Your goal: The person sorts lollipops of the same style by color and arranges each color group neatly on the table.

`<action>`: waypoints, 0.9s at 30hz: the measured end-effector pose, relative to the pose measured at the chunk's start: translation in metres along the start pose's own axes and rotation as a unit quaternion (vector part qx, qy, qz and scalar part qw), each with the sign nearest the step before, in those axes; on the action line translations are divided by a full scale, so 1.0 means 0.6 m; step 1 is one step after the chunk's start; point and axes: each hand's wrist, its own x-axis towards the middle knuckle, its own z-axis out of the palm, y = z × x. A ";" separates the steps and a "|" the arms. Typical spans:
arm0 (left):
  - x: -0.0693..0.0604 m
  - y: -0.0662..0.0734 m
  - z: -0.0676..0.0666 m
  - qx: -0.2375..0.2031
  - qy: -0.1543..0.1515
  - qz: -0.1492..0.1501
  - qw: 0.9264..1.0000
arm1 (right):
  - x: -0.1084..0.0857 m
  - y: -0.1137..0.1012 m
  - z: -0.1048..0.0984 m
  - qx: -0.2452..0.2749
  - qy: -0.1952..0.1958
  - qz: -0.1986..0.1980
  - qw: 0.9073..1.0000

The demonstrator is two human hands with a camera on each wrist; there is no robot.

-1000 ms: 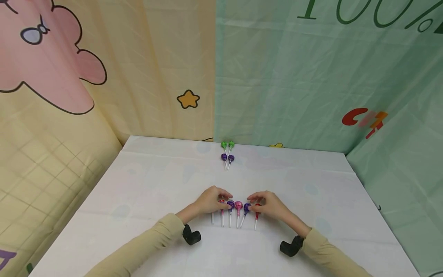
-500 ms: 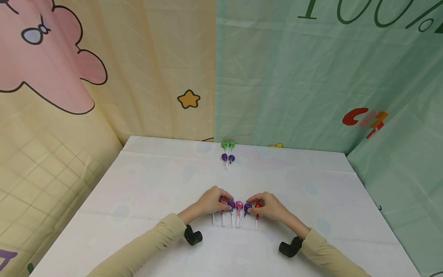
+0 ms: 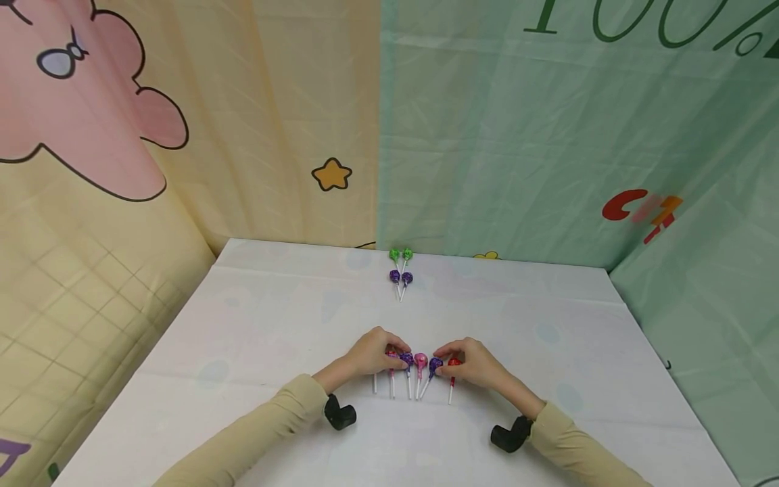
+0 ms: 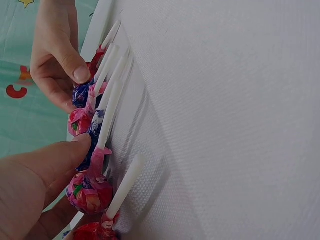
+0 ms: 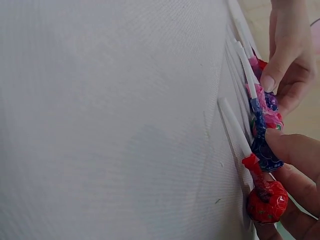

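Several wrapped lollipops lie in a row on the white table, sticks toward me. My left hand [image 3: 372,353] pinches a purple lollipop [image 3: 407,358] by its head between thumb and fingers. With thumb and fingertips, my right hand [image 3: 477,362] pinches another purple lollipop [image 3: 435,364]. Between these two is a pink lollipop [image 3: 420,360], untouched as far as I can see. A red lollipop [image 5: 267,201] lies at the right end, beneath my right hand's fingers. Under my left hand are a pink lollipop [image 4: 91,195] and a red one [image 4: 95,232], partly hidden in the head view.
Farther back on the white table [image 3: 292,291] lie two green lollipops [image 3: 401,254] and two purple lollipops [image 3: 400,277], their sticks slanting together. Printed cloth curtains [image 3: 487,135] stand behind the table and at both sides.
The purple lollipop at my left hand has shifted slightly right, its stick end with it. My right hand has hardly moved. Nothing visibly differs over the last half second.
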 end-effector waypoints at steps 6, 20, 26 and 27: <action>0.000 0.000 -0.001 -0.003 -0.004 -0.002 1.000 | -0.003 -0.005 0.000 -0.007 0.000 0.005 1.000; 0.006 -0.003 0.001 -0.007 -0.014 -0.029 0.999 | 0.001 0.002 0.002 -0.009 -0.003 -0.005 1.000; 0.005 -0.002 0.001 -0.005 -0.017 -0.033 0.999 | 0.003 0.003 0.003 -0.016 -0.001 -0.007 1.000; 0.005 -0.002 0.001 -0.004 -0.018 -0.034 0.999 | 0.003 0.003 0.003 -0.016 -0.001 -0.010 1.000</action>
